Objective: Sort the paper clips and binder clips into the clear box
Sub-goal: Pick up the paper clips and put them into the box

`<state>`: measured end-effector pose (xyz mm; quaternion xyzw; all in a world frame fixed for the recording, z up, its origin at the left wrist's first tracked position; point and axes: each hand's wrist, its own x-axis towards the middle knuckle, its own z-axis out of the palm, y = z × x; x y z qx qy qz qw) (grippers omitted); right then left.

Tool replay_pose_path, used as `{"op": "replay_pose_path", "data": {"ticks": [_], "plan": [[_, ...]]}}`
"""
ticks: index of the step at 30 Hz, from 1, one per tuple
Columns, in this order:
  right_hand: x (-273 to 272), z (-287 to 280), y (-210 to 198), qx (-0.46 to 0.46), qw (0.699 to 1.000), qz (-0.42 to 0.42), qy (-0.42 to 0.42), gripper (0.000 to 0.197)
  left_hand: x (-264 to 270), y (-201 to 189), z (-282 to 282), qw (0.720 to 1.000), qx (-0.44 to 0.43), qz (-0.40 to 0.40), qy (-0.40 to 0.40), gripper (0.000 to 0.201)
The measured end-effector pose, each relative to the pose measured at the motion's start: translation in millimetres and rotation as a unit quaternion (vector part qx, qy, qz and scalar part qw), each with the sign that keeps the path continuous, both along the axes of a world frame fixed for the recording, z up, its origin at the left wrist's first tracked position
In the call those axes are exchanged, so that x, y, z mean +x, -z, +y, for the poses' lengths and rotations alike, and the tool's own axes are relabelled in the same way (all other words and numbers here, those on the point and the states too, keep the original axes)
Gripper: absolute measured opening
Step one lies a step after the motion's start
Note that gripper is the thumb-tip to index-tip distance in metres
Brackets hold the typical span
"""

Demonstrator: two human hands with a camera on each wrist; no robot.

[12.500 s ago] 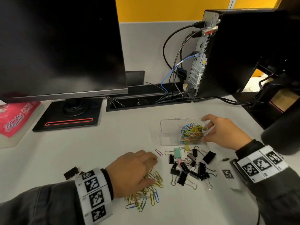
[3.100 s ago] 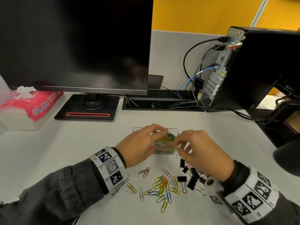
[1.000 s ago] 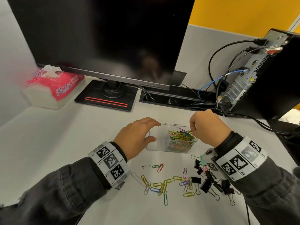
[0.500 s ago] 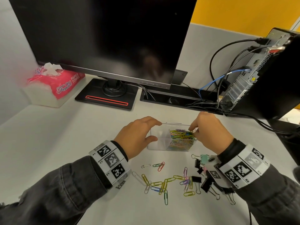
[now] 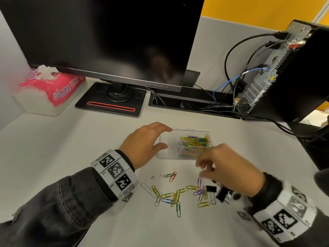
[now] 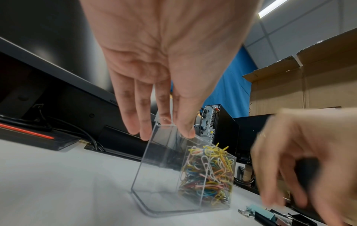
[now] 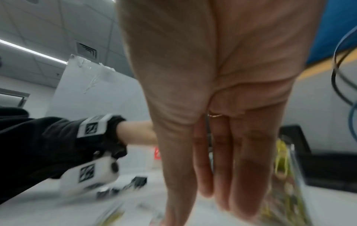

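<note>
The clear box [image 5: 169,148] [image 6: 160,175] stands mid-desk with two compartments. Its right one is full of coloured paper clips [image 5: 195,142] [image 6: 208,172]; the left one shows nothing inside. My left hand [image 5: 157,138] [image 6: 164,61] holds the box's left end, with fingers on the far rim and thumb on the near wall. More paper clips [image 5: 176,193] lie loose in front of the box. My right hand [image 5: 213,161] [image 7: 212,107], blurred, is low over the binder clips [image 5: 219,192] [image 6: 264,214] with straight fingers and nothing in it.
A black monitor [image 5: 106,32] on its stand base [image 5: 110,102] fills the back. A pink tissue pack [image 5: 53,86] sits at the back left. A computer tower [image 5: 293,72] with cables [image 5: 231,68] stands at the back right.
My right hand has left the box's right end and dropped toward me, over the binder clips. My left hand has stayed on the box.
</note>
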<state>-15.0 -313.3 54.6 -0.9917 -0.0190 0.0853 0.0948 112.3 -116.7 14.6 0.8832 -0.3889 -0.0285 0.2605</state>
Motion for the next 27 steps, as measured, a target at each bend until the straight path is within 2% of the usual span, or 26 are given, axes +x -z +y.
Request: {"op": "replay_pose_path", "data": {"ticks": [2,4,8,11,15,21,24,27], "plan": [[-4.1,6.8,18.2,-0.018,0.995,0.090,-0.028,0.041,-0.2,-0.1,0.2,1.000,-0.001,0.001,-0.001,0.045],[-3.6,9.3,32.1,-0.053,0.991,0.121,-0.037,0.050,-0.6,-0.3,-0.1,1.000,-0.002,0.000,0.000,0.045],[5.2,10.6,39.6,-0.062,0.991,0.108,-0.048,0.026,-0.6,-0.1,-0.8,1.000,-0.004,-0.002,0.000,0.045],[9.1,7.3,40.6,-0.025,0.993,0.092,-0.064,0.013,-0.1,0.6,-0.4,1.000,-0.004,-0.002,0.001,0.044],[11.4,2.1,45.4,0.034,0.990,0.118,-0.061,0.011,-0.6,0.7,-0.1,1.000,-0.001,-0.002,0.001,0.044],[10.2,-3.5,41.1,0.048,0.986,0.138,-0.081,0.011,-1.3,-0.4,-0.3,1.000,0.002,-0.006,0.000,0.044],[13.1,-9.3,15.7,0.094,0.988,0.086,-0.083,0.008,-1.5,-0.5,-0.5,1.000,0.003,-0.007,0.001,0.044],[25.2,-22.0,-9.6,0.094,0.992,-0.066,-0.048,0.008,-1.1,-0.4,-0.8,1.000,-0.001,-0.005,0.002,0.044]]}}
